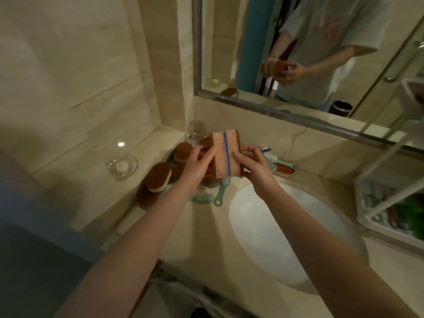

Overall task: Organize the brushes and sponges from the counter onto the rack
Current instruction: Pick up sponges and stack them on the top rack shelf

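sink (270, 230): white oval basin, 5 o'clock | mirror (252, 31): metal-framed, 1 o'clock | glass dish (121, 167): something white inside, 9 o'clock | tumbler (196, 131): clear, 11 o'clock | wall (68, 65): beige tile, 10 o'clock

A: Where are we now?
B: Bathroom, no doubt: oval white sink basin (275, 237) sunk into a beige marble counter (202, 228), metal-framed wall mirror (275, 111) right above
A: Beige stone wall tiles (68, 65) too, clear glass dish (121, 167) set beneath them
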`<state>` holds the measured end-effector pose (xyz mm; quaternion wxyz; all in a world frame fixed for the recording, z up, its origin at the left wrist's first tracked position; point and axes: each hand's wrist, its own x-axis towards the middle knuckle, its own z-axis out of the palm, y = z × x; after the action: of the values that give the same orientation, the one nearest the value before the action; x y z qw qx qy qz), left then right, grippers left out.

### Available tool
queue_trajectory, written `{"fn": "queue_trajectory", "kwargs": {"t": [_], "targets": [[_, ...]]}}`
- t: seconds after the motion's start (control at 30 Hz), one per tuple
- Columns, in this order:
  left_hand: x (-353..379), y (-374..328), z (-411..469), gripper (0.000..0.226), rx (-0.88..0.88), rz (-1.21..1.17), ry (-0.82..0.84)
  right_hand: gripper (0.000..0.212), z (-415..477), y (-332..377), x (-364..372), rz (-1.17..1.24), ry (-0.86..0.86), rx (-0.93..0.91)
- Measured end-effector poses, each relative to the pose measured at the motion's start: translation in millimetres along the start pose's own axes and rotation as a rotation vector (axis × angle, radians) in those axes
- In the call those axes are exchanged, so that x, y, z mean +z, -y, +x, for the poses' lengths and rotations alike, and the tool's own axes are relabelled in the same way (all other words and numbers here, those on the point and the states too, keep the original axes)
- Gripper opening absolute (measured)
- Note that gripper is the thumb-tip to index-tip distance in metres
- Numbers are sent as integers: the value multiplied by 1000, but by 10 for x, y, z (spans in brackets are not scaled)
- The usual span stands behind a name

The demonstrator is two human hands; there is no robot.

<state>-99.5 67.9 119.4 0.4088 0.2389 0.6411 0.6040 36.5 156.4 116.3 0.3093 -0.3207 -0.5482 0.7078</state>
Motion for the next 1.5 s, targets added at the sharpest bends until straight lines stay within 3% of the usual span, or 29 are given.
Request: {"fn": "queue_trajectory", "kwargs": {"t": [0.13,0.33,0.5,0.8,1.03,1.2,1.33,1.5], "targets": [[416,-231,14,33,62,-66,212,25,-125,360,-381,-1,-66,-112],[1120,-608,-1,54,79,28,548,22,-355,893,-996,-4,-205,-218],[1817,-858,-73,53,188,73,642,13,-556,1316,-1517,-51,-330,-334],[3089,-1216,-310,53,280,26,752,25,-1063,1863,-2501,-50,-413,-441],[4010,-1294,-435,63,372,111,701,43,-1430,2140,-3352,-205,-676,-444],[4509,-1340,-443,77,393,188,545,55,-1488,2376,-4101,-774,-969,-343],[4783,-1319,-423,80,440,311,464,59,-1398,2502,-4439,-1111,-1008,-281],[5008,-1284,-428,80,467,406,409,53,-1253,2519,-4636,-1316,-922,-161]]}}
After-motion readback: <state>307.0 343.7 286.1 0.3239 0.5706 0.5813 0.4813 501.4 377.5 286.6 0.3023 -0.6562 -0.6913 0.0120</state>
